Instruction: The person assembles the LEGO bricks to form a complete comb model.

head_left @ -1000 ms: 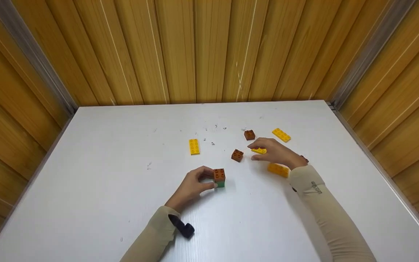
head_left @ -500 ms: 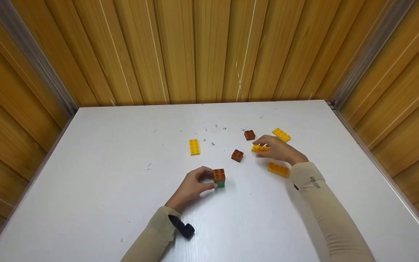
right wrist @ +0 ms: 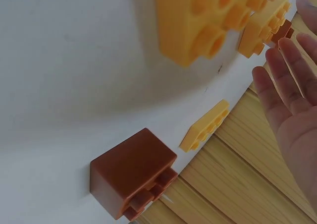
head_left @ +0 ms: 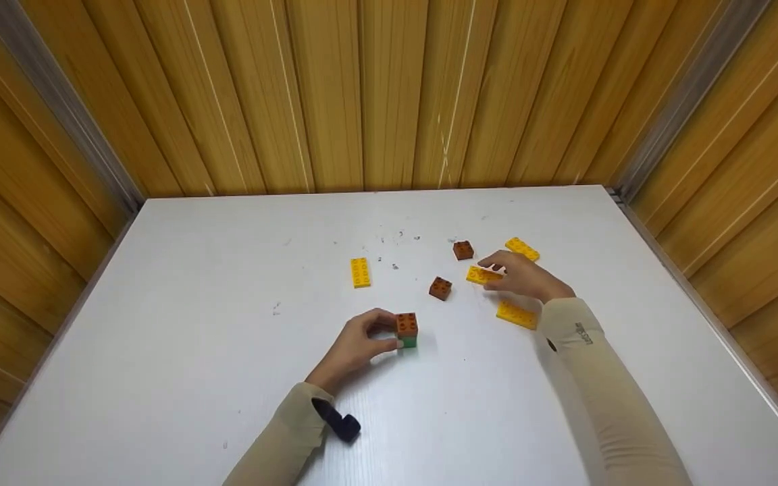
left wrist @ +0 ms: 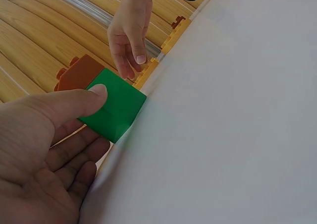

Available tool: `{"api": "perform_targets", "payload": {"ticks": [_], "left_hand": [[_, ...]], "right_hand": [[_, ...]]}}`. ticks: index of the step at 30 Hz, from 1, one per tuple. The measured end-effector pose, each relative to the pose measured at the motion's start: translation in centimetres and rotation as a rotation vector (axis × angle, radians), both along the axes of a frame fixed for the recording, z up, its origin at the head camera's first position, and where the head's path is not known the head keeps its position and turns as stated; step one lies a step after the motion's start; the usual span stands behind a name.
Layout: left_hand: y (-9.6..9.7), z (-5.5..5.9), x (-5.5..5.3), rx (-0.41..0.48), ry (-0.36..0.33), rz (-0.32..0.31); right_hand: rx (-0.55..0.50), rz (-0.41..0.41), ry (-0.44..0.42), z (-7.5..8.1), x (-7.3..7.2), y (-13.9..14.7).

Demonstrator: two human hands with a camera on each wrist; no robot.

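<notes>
My left hand (head_left: 360,343) pinches a small stack, a brown brick (head_left: 406,324) on top of a green brick (head_left: 408,341), low over the white table. In the left wrist view my thumb lies on the green brick's side (left wrist: 119,105). My right hand (head_left: 519,275) is over the right end of a yellow brick (head_left: 477,274), fingers spread apart and fingertips close to it. In the right wrist view the fingers (right wrist: 292,85) are relaxed beside that yellow brick (right wrist: 260,26). Another yellow brick (head_left: 516,314) lies under the right wrist's near side.
Two loose brown bricks (head_left: 440,288) (head_left: 463,250) lie left of and behind my right hand. Flat yellow bricks lie at the back right (head_left: 523,248) and left of centre (head_left: 360,273). Another brown brick (left wrist: 177,22) shows behind a yellow one. Wood-patterned walls (head_left: 389,94) enclose the table.
My right hand has drawn slightly right, uncovering more of the yellow brick that sat between its fingers half a second ago. My left hand and its stack stay in place.
</notes>
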State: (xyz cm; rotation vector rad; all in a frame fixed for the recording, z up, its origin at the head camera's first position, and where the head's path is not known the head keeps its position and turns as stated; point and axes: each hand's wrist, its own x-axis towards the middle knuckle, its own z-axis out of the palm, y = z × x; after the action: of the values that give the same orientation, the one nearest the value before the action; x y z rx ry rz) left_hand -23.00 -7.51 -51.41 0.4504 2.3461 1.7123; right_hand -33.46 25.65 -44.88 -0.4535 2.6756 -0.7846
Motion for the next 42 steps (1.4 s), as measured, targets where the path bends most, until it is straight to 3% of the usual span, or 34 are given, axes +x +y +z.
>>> {"api": "perform_targets", "payload": {"ticks": [19,31,42], "left_hand": [[0.1,0.0,0.0,-0.029,-0.034,0.015],[0.0,-0.1,0.1,-0.003,-0.01,0.006],[0.0,0.1,0.0,-0.019,0.005,0.002]], "right_hand": [[0.011,-0.065,-0.07,-0.7,-0.3,0.0],[0.072,-0.149,-0.101,-0.6,-0.1,-0.9],[0.081,-0.102,-0.092,-0.9,-0.2,-1.1]]}}
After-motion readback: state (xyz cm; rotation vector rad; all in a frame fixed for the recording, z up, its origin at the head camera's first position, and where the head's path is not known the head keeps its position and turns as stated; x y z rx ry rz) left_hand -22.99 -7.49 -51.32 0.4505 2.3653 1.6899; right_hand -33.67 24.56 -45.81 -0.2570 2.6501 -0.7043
